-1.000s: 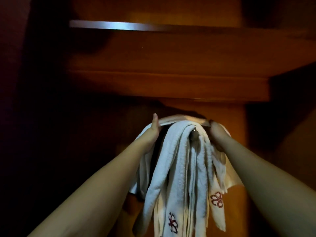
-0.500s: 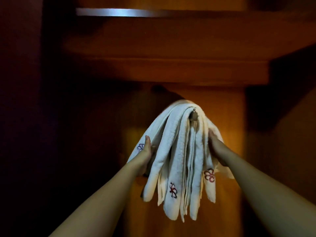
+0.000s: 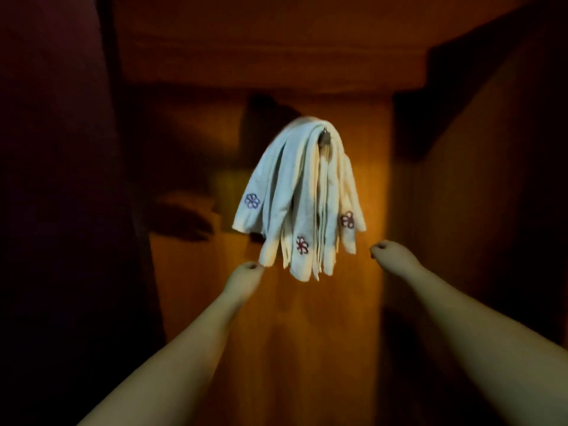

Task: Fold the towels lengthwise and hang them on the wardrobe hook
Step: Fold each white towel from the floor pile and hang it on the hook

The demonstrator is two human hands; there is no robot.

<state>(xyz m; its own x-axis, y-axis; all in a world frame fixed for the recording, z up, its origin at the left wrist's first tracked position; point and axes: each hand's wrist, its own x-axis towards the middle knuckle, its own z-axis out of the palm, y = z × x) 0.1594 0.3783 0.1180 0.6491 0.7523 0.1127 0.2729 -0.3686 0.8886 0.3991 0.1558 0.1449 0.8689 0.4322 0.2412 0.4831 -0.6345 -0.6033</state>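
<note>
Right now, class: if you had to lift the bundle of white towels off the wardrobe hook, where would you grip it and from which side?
Grip the towels at the folded top, just beside the hook, coming from below and in front. The strips drape over the hook there, so lifting up and toward you should free them together; the loose ends would likely just slide.

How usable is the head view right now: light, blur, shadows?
Head view: dim, warm orange light falls only on the wardrobe panel behind the towels; both sides go near black. The left hand and right hand are soft with blur. The hook is small but visible. Shadows lie left of the towels.
</note>
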